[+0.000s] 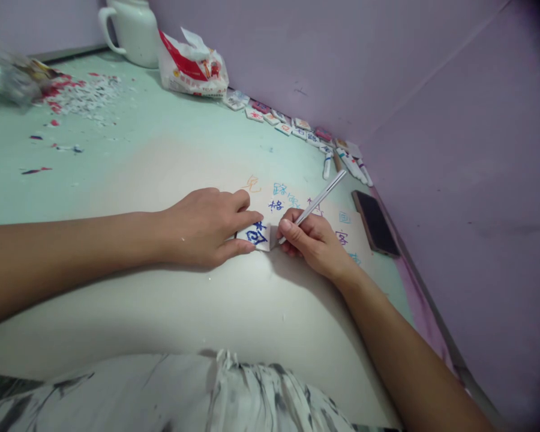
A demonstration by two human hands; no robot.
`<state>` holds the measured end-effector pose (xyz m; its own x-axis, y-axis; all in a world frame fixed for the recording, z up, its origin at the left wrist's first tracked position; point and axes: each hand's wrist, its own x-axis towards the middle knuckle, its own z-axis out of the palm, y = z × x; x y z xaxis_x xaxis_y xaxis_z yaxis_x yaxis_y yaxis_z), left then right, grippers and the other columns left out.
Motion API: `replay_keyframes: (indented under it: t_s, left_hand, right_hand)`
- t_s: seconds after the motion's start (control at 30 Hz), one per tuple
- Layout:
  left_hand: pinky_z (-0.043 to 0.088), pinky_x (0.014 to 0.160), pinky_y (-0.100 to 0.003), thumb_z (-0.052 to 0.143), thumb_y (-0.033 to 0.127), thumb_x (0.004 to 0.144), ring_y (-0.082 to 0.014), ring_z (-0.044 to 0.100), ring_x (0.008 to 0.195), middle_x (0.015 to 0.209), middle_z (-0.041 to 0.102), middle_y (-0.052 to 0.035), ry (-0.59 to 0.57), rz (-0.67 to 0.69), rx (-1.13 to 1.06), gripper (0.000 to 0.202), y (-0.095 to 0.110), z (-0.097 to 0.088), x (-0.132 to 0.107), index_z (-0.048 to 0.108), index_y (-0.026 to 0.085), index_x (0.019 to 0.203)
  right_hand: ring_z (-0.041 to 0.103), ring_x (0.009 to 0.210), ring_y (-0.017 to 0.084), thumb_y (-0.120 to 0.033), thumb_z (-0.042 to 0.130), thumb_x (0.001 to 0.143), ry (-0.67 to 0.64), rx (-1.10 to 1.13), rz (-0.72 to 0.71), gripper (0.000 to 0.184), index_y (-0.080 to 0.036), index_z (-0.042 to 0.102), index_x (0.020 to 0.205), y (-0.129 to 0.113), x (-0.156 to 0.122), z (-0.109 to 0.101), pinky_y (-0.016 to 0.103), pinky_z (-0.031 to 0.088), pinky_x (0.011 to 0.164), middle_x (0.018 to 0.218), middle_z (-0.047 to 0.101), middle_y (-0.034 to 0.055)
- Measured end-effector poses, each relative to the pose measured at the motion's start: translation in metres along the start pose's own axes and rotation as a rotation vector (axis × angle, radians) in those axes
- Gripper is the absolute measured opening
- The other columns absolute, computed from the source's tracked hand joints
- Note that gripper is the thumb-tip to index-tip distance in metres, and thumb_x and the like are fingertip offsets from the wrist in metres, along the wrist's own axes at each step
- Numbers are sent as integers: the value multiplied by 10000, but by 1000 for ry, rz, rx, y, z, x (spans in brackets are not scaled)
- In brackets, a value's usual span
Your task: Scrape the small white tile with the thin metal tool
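White block, bold blue character across top face.

We see a white jug left of the tissue packet, clear plastic packaging farther left, and a phone well to the packet's right.

A lilac wall is stretching across twelve o'clock, carrying a faint dark scribble, and is meeting a second lilac wall at a slanting corner toward two o'clock. The pale green worktop is turning creamy toward six, with a pink strip edging it at four. Soft light is falling.
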<state>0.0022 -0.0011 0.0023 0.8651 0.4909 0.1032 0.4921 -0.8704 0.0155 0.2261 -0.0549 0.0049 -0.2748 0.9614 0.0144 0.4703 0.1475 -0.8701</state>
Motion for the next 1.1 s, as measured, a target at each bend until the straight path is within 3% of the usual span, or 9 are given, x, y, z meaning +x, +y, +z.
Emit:
replay_keyframes:
  t_s: [1.1]
  left_hand:
    - [397,683,-349,396,505,969,-248,625,824,1119,613,-107,-11,-7,-11,473,-1,0,-1,598,251,1313]
  right_hand:
    - [475,522,97,-726,555,862,-29,12,53,566,-189,548,684,-1,-1,-2,254,365,527,609,534,-22]
